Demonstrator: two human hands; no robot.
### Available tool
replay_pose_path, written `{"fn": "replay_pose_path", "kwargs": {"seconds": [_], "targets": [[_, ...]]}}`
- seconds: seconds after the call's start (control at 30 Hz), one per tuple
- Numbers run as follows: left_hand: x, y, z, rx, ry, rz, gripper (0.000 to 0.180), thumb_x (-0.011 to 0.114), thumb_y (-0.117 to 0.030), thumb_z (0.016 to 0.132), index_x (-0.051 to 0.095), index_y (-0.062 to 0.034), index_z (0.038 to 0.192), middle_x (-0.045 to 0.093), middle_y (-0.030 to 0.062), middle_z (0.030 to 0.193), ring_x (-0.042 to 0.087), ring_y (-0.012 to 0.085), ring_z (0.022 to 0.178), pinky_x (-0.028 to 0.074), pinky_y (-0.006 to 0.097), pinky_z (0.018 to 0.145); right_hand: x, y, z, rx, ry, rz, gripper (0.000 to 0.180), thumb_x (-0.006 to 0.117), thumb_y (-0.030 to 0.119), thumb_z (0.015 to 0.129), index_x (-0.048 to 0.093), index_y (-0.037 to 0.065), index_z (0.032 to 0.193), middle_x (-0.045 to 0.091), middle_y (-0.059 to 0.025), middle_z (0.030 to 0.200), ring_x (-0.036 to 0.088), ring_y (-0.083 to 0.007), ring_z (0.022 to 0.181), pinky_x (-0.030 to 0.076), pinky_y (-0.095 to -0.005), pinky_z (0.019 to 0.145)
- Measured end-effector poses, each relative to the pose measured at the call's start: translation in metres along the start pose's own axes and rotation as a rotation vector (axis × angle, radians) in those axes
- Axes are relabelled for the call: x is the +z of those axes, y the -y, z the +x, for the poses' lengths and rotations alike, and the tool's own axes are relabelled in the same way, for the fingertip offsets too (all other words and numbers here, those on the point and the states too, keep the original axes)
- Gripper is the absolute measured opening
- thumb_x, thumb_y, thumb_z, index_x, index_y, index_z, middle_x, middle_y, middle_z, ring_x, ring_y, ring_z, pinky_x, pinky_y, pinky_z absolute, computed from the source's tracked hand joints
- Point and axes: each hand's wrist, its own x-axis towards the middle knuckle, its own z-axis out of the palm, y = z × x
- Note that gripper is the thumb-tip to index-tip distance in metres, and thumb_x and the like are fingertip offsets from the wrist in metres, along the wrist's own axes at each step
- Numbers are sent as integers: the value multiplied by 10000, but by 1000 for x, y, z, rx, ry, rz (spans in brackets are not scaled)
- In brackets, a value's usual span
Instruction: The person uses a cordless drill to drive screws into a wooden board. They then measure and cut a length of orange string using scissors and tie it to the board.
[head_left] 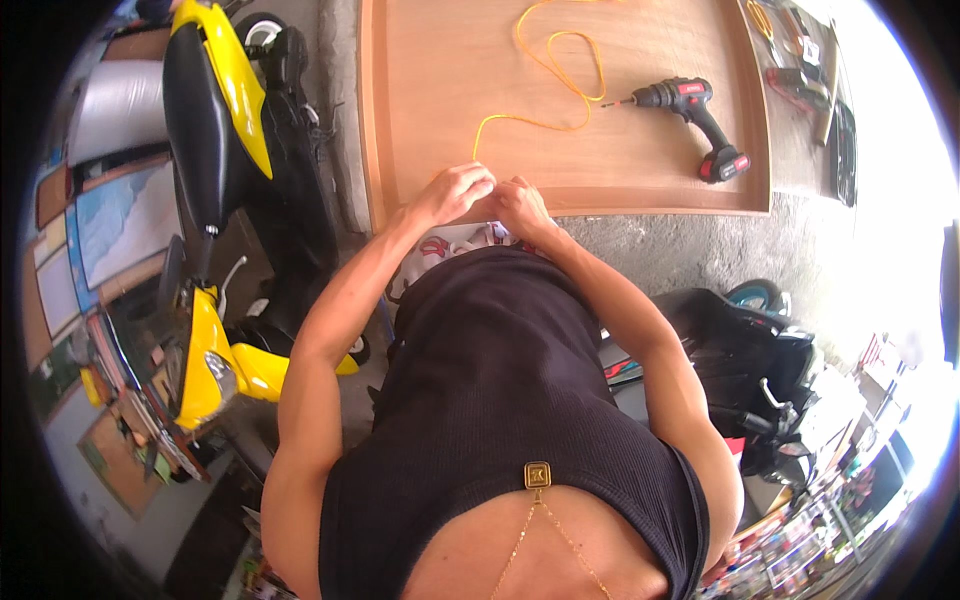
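A thin yellow cord (533,124) runs in loose loops across a shallow wooden tray-like panel (430,60) and comes down to my left hand (462,192). That hand's fingers are closed on the cord close to the panel's near edge. Right beside it, almost touching, my right hand (523,208) has its fingers pinched together; what is between them is hidden. A black and red cordless drill (690,110) lies on its side on the panel, to the right of the cord, with its bit pointing left toward a loop.
A raised wooden rim (767,150) borders the panel. On the left stands a yellow and black motorbike (215,120), with a dark motorbike (710,345) at the lower right. Tools, including pliers-like yellow handles (762,18), lie beyond the right rim, on the grey concrete floor (690,240).
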Motion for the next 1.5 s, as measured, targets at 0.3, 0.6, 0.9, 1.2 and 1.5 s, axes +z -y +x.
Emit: {"fn": "replay_pose_path", "kwargs": {"seconds": [0.3, 0.6, 0.9, 1.2, 1.5], "targets": [[-19, 48, 13, 23, 442, 390, 159, 575, -205, 871, 672, -83, 903, 684, 95, 812, 656, 255, 772, 459, 388, 782, 11, 10, -12, 50, -193, -241, 173, 569, 251, 812, 679, 120, 832, 664, -9, 865, 526, -215, 1023, 288, -454, 895], [-23, 40, 25, 123, 432, 316, 128, 605, -223, 756, 702, -141, 771, 673, 66, 709, 625, 211, 689, 386, 364, 839, 30, 13, -14, 120, -363, -287, 189, 566, 263, 778, 680, 112, 774, 664, 5, 881, 519, -201, 1072, 233, -525, 998], [-16, 47, 24, 858, 183, 550, 89, 582, -183, 710, 591, -95, 710, 572, 38, 699, 573, 183, 766, 408, 348, 806, 26, 1, -8, 222, -88, -452, 200, 511, 313, 791, 681, 208, 791, 670, 52, 944, 531, -173, 1072, 279, -473, 959], [-15, 54, 23, 969, 208, 462, 98, 616, -120, 706, 574, -47, 757, 591, 73, 774, 591, 214, 844, 439, 356, 819, 7, 7, 11, 528, 35, -53, 204, 572, 311, 760, 725, 181, 792, 699, -19, 782, 658, -223, 790, 438, -398, 800], [3, 52, 2, 539, 46, 253, 104, 629, -63, 727, 562, -24, 796, 568, 107, 693, 556, 273, 672, 416, 371, 695, 16, 25, 3, 380, -392, 106, 189, 669, 224, 713, 738, 104, 841, 694, -104, 745, 656, -224, 712, 446, -380, 822]]}}
